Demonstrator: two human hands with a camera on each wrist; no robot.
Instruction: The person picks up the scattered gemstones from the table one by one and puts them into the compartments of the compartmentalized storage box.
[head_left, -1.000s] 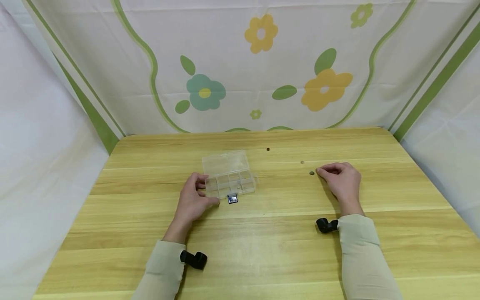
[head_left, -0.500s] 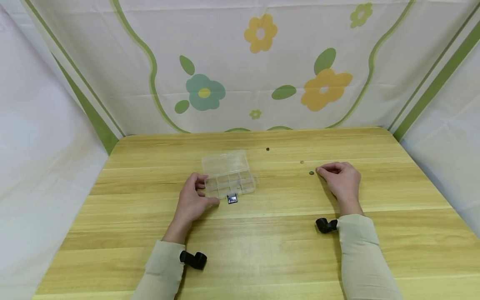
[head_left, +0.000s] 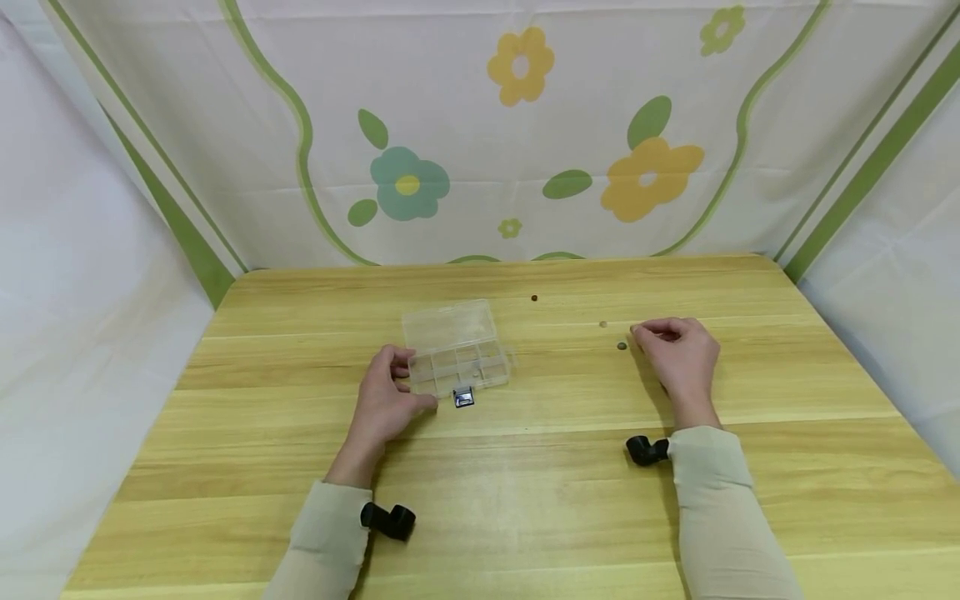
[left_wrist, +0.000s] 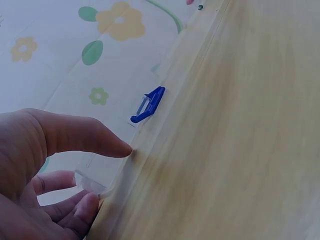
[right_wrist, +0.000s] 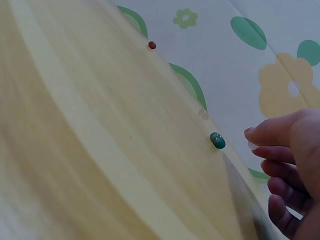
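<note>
A clear plastic compartment box [head_left: 447, 385] stands on the table with its lid [head_left: 450, 327] swung back. My left hand [head_left: 386, 400] holds its left end, thumb along the front edge and fingers round the side. A blue latch [left_wrist: 150, 105] sits on the front, right of the thumb. One small pale bead [head_left: 476, 375] lies in a compartment. My right hand [head_left: 681, 354] pinches a small whitish, clear bead [right_wrist: 252, 146] between thumb and index finger, just above the table. Left of those fingertips lies a dark green bead [right_wrist: 217, 140].
A pale clear bead [head_left: 603, 324] lies behind the green one on the wooden table [head_left: 525, 500]. Farther back and left is a red-brown bead [right_wrist: 152, 45]. A flower-patterned curtain [head_left: 465, 108] hangs behind the table's far edge.
My right hand has risen slightly and shifted a little left, away from the table, with its fingertips still pinched. The left hand and the box stay where they were.
</note>
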